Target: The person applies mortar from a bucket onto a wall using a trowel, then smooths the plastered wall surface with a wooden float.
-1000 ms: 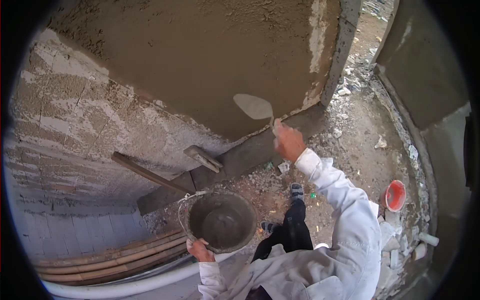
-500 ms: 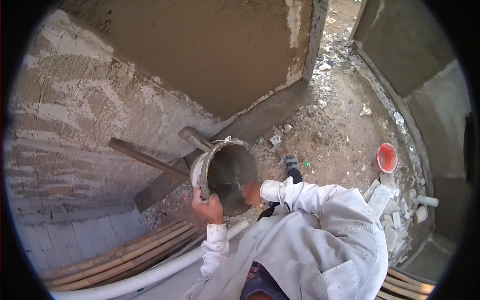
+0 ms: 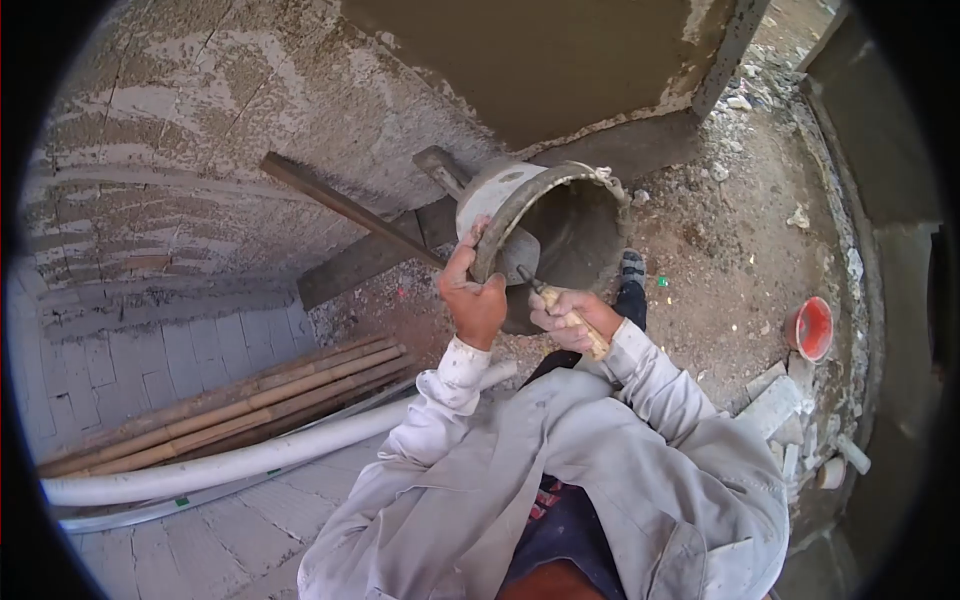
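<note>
A mortar-caked bucket (image 3: 492, 192) is tipped over at an angle, its open mouth turned toward me and to the right. My left hand (image 3: 474, 302) is closed on the near left part of its rim. In my right hand (image 3: 578, 316) is a trowel (image 3: 521, 254), held by its pale wooden handle. The trowel's blade is at the left side of the bucket's mouth, close to the inner wall; I cannot tell whether it touches. Grey mortar coats the inside of the bucket.
A wooden plank (image 3: 345, 207) leans beside the bucket near the half-plastered wall (image 3: 230, 120). Bamboo poles (image 3: 270, 405) and a white pipe (image 3: 270, 455) lie at lower left. Right of me are a red bucket (image 3: 812, 330) and broken pieces of rubble (image 3: 775, 405).
The bucket is tipped further and appears higher and further right. My right hand has come out from the bucket's mouth, so the trowel handle and blade now show. My left hand keeps the rim.
</note>
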Tool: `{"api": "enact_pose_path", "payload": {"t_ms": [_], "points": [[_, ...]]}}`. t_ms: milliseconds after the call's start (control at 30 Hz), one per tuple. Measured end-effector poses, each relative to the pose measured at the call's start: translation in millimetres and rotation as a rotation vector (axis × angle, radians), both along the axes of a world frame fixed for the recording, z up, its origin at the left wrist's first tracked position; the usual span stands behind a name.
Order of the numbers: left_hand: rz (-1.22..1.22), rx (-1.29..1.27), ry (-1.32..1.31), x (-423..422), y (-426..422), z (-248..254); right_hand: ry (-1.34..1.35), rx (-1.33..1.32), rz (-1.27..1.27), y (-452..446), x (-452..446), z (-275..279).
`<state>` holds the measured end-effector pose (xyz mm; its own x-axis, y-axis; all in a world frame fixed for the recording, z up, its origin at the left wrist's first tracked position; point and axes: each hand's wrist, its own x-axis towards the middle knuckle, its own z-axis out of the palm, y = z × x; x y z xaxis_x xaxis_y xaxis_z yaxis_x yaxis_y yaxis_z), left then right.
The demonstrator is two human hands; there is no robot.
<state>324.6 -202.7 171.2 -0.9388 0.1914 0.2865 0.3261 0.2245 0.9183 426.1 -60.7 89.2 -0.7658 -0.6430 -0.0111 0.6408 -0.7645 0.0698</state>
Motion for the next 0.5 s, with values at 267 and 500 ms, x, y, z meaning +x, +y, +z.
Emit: {"api": "enact_pose_path", "payload": {"t_ms": [267,500], "points": [[0.284,0.396,-0.541,-59.5,-12.2,-49.4,0.096,0.010,-0.320,87.6,-8.2,69.1],[0.468,0.207,-0.499,-52.0,-38.9,-76.6,0.331,0.688,-1.351,204.0,-8.4,182.2]]}}
